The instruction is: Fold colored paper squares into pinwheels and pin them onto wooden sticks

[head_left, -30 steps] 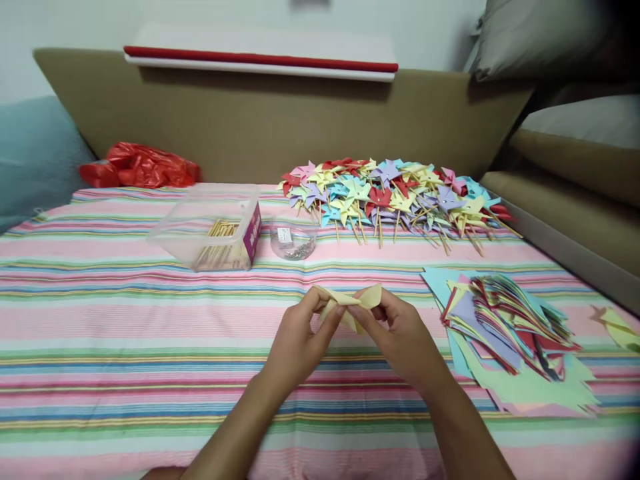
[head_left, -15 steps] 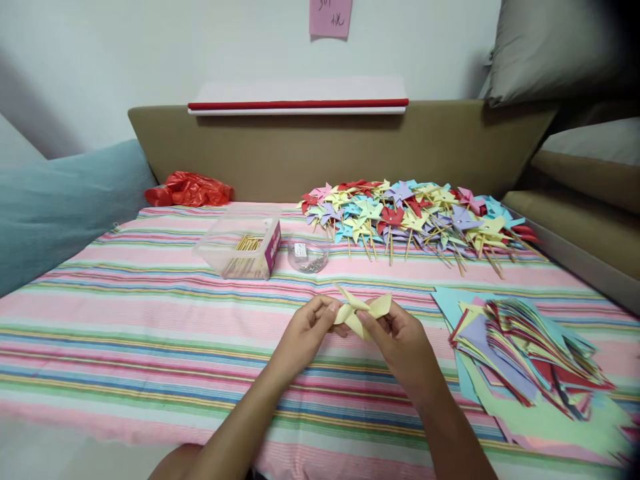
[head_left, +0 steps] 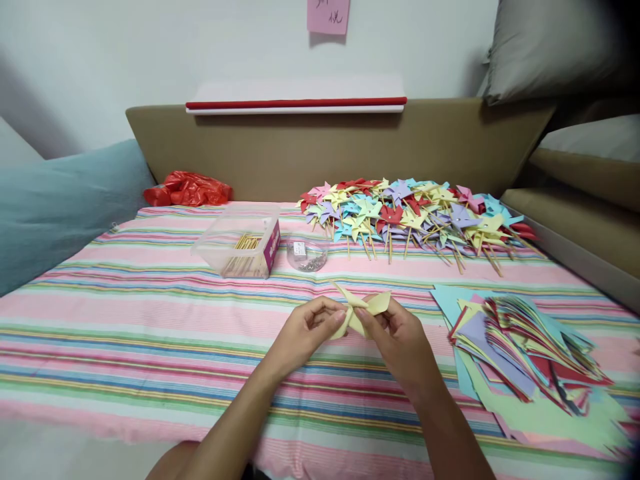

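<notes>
A folded piece of yellow paper (head_left: 369, 305) is held over the striped cloth (head_left: 150, 320) by both of my hands. My left hand (head_left: 305, 333) pinches its left side with thumb and fingers closed. My right hand (head_left: 400, 343) pinches its middle and right side. The paper's corners bend inward like pinwheel blades. To the right lies a stack of cut coloured paper squares (head_left: 525, 347). Behind it is a heap of finished paper pinwheels on sticks (head_left: 410, 213).
A clear plastic box of wooden sticks (head_left: 240, 248) and a small clear tub of pins (head_left: 307, 255) stand left of the pinwheels. A red plastic bag (head_left: 187, 189) lies at the back left. A teal cushion (head_left: 65, 207) is at left and a brown headboard (head_left: 320, 153) behind.
The camera tilted up between the earliest frame and now. My hands stayed together on the yellow paper, folding its corners closer toward the centre.
</notes>
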`<act>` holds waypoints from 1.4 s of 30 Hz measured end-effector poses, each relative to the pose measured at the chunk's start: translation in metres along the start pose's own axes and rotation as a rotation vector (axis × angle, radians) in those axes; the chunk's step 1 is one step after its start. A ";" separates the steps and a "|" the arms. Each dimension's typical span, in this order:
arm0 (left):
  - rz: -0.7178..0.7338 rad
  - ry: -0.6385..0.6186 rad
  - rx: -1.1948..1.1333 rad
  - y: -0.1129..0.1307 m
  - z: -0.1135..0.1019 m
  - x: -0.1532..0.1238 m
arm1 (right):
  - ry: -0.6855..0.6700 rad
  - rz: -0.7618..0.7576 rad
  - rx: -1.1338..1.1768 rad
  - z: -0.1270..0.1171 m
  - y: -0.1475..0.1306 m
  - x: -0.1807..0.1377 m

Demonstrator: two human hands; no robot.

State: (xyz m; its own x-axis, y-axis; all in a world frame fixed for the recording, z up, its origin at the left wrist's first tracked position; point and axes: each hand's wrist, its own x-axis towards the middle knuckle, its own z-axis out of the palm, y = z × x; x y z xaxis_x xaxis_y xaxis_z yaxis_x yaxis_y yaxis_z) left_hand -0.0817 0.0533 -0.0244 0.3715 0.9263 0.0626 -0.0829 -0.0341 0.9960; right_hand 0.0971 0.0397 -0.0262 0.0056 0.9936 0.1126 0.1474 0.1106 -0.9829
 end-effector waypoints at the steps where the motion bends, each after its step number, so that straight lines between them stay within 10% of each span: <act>1: 0.002 -0.005 0.001 0.000 0.000 0.000 | -0.003 0.002 0.003 0.000 0.000 0.000; 42: -0.042 0.042 0.047 -0.005 -0.001 0.003 | 0.025 -0.048 -0.112 0.001 0.001 -0.001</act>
State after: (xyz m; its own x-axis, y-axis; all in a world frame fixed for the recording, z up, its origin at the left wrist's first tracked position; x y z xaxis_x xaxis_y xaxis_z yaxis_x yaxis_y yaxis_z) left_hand -0.0816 0.0564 -0.0298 0.3349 0.9421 0.0188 -0.0241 -0.0114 0.9996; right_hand 0.0964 0.0385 -0.0276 0.0201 0.9863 0.1638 0.2576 0.1532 -0.9540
